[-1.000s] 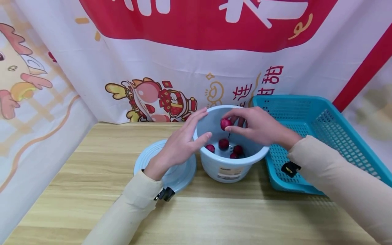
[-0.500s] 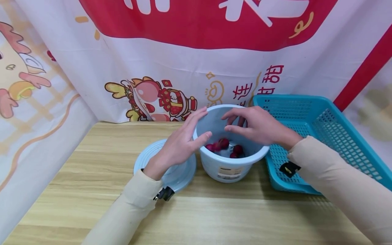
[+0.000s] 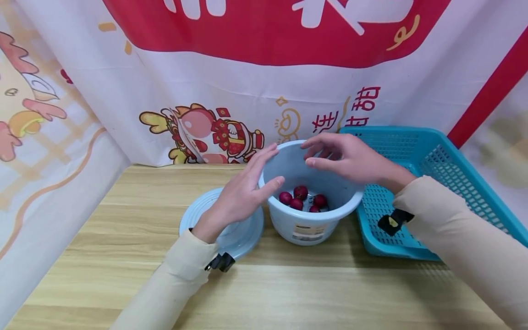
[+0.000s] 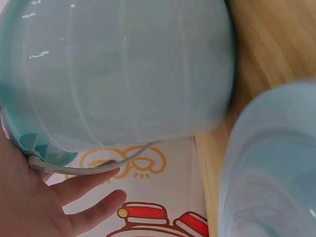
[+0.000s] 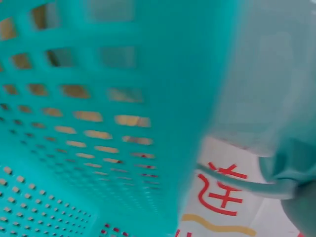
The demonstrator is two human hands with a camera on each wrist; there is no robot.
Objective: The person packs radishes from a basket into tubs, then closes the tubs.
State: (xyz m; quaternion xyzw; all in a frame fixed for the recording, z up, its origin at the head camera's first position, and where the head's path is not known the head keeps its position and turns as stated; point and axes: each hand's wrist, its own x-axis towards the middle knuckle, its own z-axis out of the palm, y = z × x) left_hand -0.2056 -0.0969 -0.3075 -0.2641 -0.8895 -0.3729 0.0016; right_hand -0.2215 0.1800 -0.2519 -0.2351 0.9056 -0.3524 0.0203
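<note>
A light blue plastic bucket [image 3: 284, 224] stands on the table with several small, round, dark red fruits or vegetables [image 3: 300, 192] at its bottom; their exact kind is unclear. My left hand [image 3: 243, 192] rests at the bucket's left rim, thumb over the edge and fingers extended. In the left wrist view, these fingers lie beside the bucket's thin handle [image 4: 89, 171]. Above the bucket's right rim, my right hand [image 3: 350, 158] hovers with loosely bent fingers and nothing between them. That hand is out of sight in the right wrist view, which shows the turquoise basket [image 5: 187, 98] beside the bucket.
A round light blue lid [image 3: 243, 238] lies left of the bucket, partly under my left forearm. The perforated turquoise basket stands close on the bucket's right. A printed cloth [image 3: 231, 82] hangs behind the wooden table [image 3: 264, 293].
My right hand has let go of a dark red round piece, which dropped into the bucket among the others. That hand has then risen slightly to the right. The left hand has stayed put.
</note>
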